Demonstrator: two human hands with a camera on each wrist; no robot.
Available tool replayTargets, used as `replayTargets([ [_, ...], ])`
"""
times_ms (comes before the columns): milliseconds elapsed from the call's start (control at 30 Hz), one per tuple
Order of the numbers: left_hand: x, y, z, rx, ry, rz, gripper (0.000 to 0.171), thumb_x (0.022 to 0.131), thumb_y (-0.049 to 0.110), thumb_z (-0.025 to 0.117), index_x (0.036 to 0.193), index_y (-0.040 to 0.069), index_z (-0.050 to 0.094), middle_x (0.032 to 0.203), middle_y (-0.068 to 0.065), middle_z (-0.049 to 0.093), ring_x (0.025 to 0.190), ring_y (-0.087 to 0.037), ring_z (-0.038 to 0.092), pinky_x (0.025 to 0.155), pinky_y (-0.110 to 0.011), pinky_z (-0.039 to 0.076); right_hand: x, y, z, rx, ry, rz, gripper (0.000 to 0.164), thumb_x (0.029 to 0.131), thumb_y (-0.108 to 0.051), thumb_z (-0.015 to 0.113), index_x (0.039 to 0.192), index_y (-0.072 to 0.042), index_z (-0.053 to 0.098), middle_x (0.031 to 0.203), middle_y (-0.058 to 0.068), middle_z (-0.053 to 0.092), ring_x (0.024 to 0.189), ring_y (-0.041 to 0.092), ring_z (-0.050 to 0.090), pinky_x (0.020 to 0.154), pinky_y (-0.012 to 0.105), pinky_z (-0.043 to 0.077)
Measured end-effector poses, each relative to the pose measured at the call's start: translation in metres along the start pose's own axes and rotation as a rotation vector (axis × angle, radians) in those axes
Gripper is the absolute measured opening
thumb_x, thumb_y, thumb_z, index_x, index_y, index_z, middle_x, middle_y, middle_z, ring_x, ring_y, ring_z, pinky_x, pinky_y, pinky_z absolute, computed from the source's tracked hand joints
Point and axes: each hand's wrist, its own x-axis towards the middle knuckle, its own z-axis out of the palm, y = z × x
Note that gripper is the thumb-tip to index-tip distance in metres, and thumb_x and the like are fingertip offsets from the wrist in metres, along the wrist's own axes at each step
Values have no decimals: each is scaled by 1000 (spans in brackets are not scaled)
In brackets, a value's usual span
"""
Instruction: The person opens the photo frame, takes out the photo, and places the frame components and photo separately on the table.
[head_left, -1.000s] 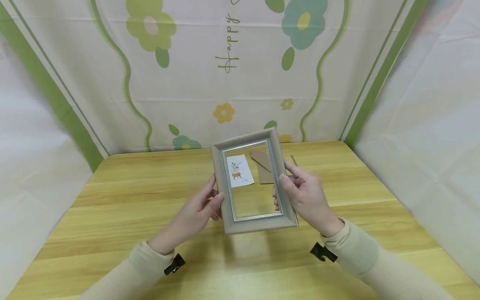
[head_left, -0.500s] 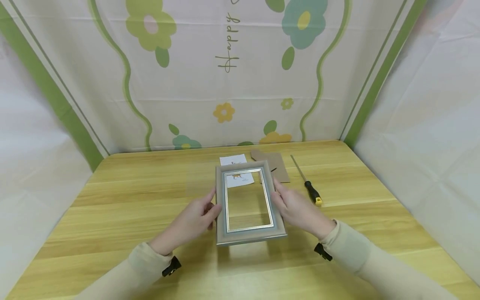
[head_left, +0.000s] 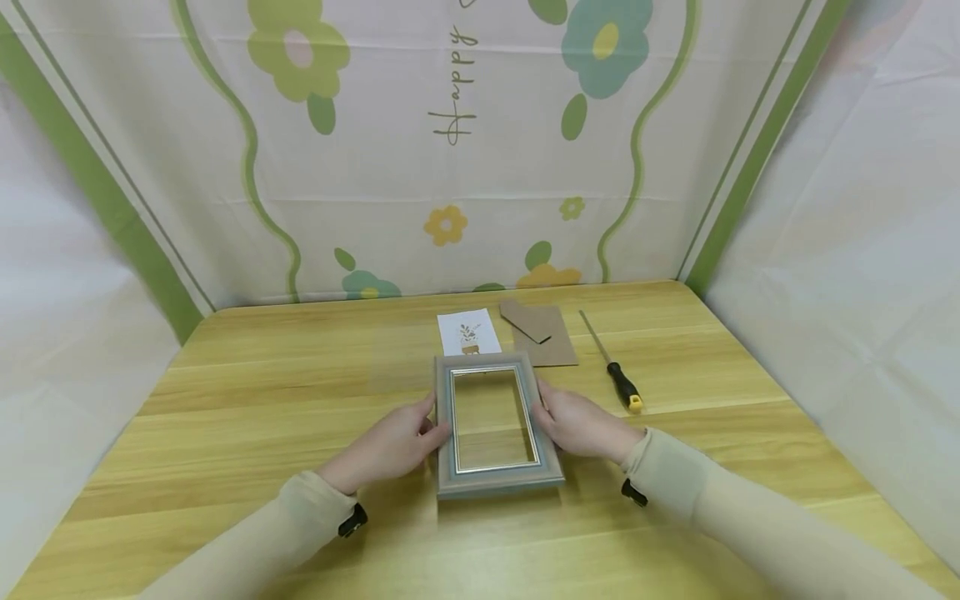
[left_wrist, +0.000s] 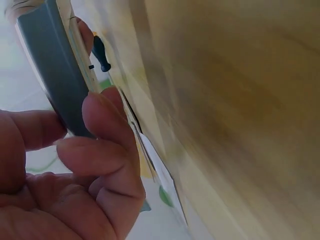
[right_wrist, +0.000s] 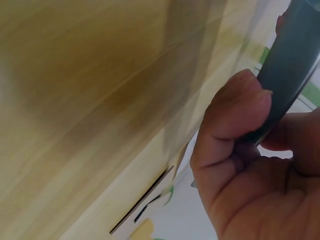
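A rectangular picture frame (head_left: 498, 481), grey-beige with a blue inner band and a silvery lip, is held face up, low over the front middle of the table. The table shows through its opening. My left hand (head_left: 393, 444) grips the left side, thumb on top and fingers curled beneath. On the opposite side my right hand (head_left: 587, 423) grips it the same way. Both wrist views show the frame's dark blue-grey outer side between thumb and fingers, raised above the wood. Just behind it lies a white card (head_left: 471, 327) with a potted-plant drawing, its lower edge hidden by the frame.
A brown backing board (head_left: 561, 333) with a fold-out stand lies behind the frame, right of the card. Farther right is a screwdriver (head_left: 624, 387) with a black and yellow handle. A faint transparent sheet (head_left: 401, 358) lies left of the card. A patterned cloth hangs behind the table.
Both hands have brought the picture frame down and toward the body, and it has turned from tilted to nearly straight. The card, board and screwdriver show more fully now.
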Motion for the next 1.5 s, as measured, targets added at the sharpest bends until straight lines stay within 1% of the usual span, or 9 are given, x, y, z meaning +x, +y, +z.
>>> replayTargets([
  [133,2,0,1,35,-29,-2,64,102,21,55,151,-10,26,66,-3,62,47,-11,47,44,-27,37,2,1,1,-49,-15,15,58,108,-22,37,149,15,20,54,-2,46,39,6,32,37,23,35],
  [233,4,0,2,48,-52,5,49,102,18,54,142,-6,42,67,-2,63,52,-12,52,47,-29,42,3,1,2,-64,-30,36,58,107,-22,38,150,13,21,57,1,50,40,7,36,39,24,37],
  [333,6,-1,3,55,-65,3,41,102,18,55,135,-6,48,68,0,63,54,-13,54,49,-31,45,5,2,3,-62,-42,56,58,107,-22,39,151,11,22,58,2,53,40,9,39,40,25,38],
  [500,9,-2,4,98,-67,-9,49,101,18,57,141,-8,44,62,1,56,48,-11,47,46,-28,40,6,4,5,-66,-58,73,58,107,-21,40,151,12,22,62,3,54,42,10,42,41,27,40],
  [667,12,-4,5,117,-67,-25,55,100,18,58,144,-10,40,57,3,47,44,-9,41,43,-26,35,8,5,8,-75,-83,82,58,106,-19,41,151,12,22,59,4,56,40,11,46,39,27,39],
  [833,12,-5,5,114,-74,-38,57,100,19,59,143,-12,39,55,3,50,43,-9,38,42,-25,31,9,4,8,-93,-87,67,56,105,-15,42,149,15,25,54,3,55,38,11,47,38,25,39],
  [1000,12,-4,4,105,-88,-20,37,99,17,61,125,-8,53,61,1,63,47,-10,43,46,-26,34,9,3,9,-114,-88,55,56,104,-15,43,146,19,26,52,3,54,37,9,45,38,25,38],
  [1133,11,-2,4,114,-94,-16,26,99,17,62,113,-4,56,62,2,64,52,-11,49,50,-27,38,8,3,9,-121,-86,58,58,104,-15,44,147,19,25,52,2,55,37,9,46,38,24,38],
  [1500,9,2,3,161,-108,-38,45,98,21,64,128,-11,51,60,2,63,56,-13,55,60,-32,44,7,2,11,-144,-70,95,65,104,-20,49,149,17,20,55,2,56,40,11,50,41,27,42],
])
